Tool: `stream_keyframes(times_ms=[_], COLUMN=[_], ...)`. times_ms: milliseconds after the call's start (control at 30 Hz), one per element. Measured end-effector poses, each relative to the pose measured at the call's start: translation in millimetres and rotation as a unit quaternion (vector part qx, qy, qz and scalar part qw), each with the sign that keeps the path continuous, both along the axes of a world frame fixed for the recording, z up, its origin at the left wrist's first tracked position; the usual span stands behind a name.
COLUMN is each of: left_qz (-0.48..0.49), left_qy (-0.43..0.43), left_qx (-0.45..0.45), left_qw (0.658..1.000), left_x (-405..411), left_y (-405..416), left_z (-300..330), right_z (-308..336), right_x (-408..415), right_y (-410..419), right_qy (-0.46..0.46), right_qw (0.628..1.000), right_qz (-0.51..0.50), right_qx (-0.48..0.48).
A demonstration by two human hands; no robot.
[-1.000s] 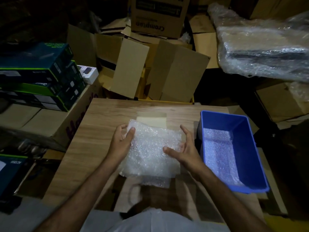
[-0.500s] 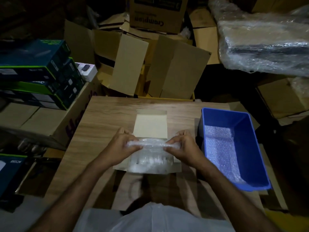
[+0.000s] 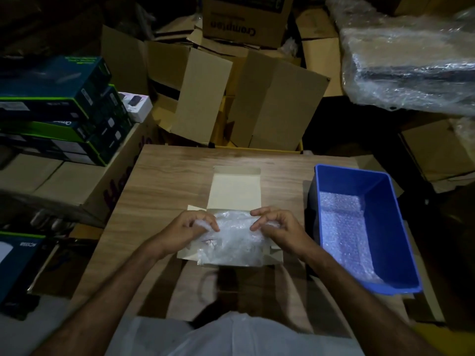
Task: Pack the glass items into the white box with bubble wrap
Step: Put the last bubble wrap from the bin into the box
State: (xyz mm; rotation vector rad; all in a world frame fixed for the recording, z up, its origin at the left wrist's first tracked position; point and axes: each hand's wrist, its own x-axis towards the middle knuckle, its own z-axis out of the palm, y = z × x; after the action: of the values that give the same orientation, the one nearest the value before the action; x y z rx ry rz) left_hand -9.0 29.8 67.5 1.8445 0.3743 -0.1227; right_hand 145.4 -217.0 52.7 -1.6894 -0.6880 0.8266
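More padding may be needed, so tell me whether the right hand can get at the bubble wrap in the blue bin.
Probably yes. The blue bin stands open-topped just beside the right hand, nothing between them, but that hand must first release the bubble wrap bundle.

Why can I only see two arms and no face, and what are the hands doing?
The camera sits on the person's head and looks down, so you see only their arms. On the wooden table lies an open white box with its lid flap folded back. The left hand and the right hand each pinch the bubble wrap and press it into the box. Whether glass is inside the wrap is hard to tell. Beside it stands a blue bin with more wrap inside.
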Motion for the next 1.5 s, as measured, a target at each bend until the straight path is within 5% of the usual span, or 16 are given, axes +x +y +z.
stream_keyframes(times_ms=[167, 333, 467, 700, 1067, 1233, 1500], left_qz=[0.027, 0.016, -0.022, -0.034, -0.067, -0.094, -0.091], left_qy=[0.040, -0.020, -0.071, -0.081, -0.076, -0.020, 0.063], left_qx=[-0.028, 0.107, 0.294, 0.467, 0.469, 0.510, 0.494], left_qw=[0.998, 0.994, 0.953, 0.880, 0.877, 0.855, 0.862], left_x=[-3.4, 7.3, 29.9, 51.1, 31.8, 43.5, 55.6], left_y=[4.3, 7.1, 7.2, 5.0, 18.5, 11.3, -4.4], left_z=[-3.1, -20.9, -28.7, -50.8, -71.9, -77.4, -81.6], right_z=[-3.9, -7.6, -25.3, -39.3, -60.8, -62.9, -92.8], right_x=[1.0, -0.1, 7.3, 12.1, 5.6, 9.3, -1.8], right_y=[8.3, 19.0, 33.9, 41.8, 45.2, 58.0, 61.4], right_qy=[-0.119, -0.246, -0.339, -0.315, -0.346, -0.404, -0.392], right_qw=[0.992, 0.967, 0.938, 0.941, 0.927, 0.886, 0.882], right_qz=[-0.003, -0.023, -0.050, -0.033, -0.062, -0.063, 0.003], right_qx=[-0.047, -0.066, -0.046, -0.120, -0.130, -0.221, -0.261])
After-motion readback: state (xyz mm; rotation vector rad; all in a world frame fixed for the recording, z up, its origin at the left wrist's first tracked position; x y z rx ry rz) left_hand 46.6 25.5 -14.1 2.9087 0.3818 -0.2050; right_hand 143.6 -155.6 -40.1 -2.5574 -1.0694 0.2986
